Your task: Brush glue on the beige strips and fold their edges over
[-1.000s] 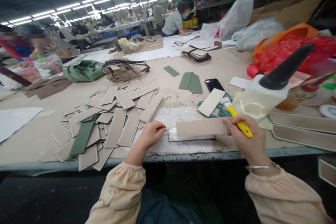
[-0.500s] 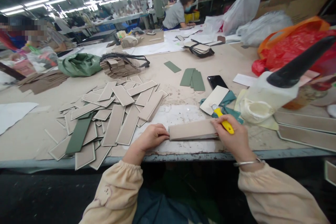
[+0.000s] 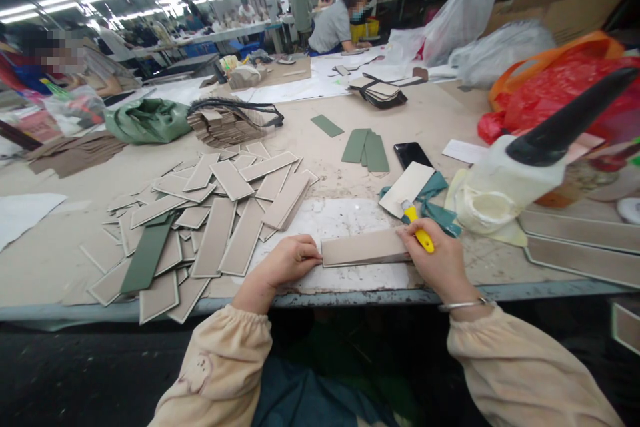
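Observation:
A beige rectangular strip lies near the table's front edge, its right part looking slightly layered, with a darker line beneath. At its left end, my left hand is closed, thumb and fingers pinching the corner. My right hand grips a small yellow-handled tool with a pale metal end pointing up and away. Its fingertips also press on the strip's right end. Just beyond lies a cream card on a teal cloth. To the left spreads a heap of beige pieces with pale edges, a dark green strip among them.
Green strips and a black phone lie farther back. A white plastic container with a black handle stands at right, near red bags. Long edged strips lie at right. Another person sits across the table.
The tool and my right hand have shifted slightly left along the strip's right end. My left hand keeps its place. The whole view has moved a little.

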A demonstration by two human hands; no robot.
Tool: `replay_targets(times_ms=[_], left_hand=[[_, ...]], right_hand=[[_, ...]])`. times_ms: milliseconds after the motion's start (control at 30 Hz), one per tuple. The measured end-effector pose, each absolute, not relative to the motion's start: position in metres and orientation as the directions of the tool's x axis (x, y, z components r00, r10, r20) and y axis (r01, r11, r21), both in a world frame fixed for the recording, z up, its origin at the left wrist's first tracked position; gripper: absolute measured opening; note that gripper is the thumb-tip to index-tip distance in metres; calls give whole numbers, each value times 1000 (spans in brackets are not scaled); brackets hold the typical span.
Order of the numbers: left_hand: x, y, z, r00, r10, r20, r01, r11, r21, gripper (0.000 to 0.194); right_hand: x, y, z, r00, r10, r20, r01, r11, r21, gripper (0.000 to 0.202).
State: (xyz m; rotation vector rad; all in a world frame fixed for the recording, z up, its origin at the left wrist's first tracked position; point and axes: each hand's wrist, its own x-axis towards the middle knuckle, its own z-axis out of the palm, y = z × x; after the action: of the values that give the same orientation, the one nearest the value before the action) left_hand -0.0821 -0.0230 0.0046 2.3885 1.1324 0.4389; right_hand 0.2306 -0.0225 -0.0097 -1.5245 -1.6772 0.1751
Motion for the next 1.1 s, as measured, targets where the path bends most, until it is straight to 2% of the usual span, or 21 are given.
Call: replay_targets(times_ms=[400,1100], left_hand=[[-81,-24,5,616,783,83,635,-557,535,17],[-77,-25,7,579,812,65,676,-524,518,19]], right_hand=[[233,-22,-10,94,886,454,741,242,-626,17],[233,-21,-15,58,873,485,774,267,-574,16]])
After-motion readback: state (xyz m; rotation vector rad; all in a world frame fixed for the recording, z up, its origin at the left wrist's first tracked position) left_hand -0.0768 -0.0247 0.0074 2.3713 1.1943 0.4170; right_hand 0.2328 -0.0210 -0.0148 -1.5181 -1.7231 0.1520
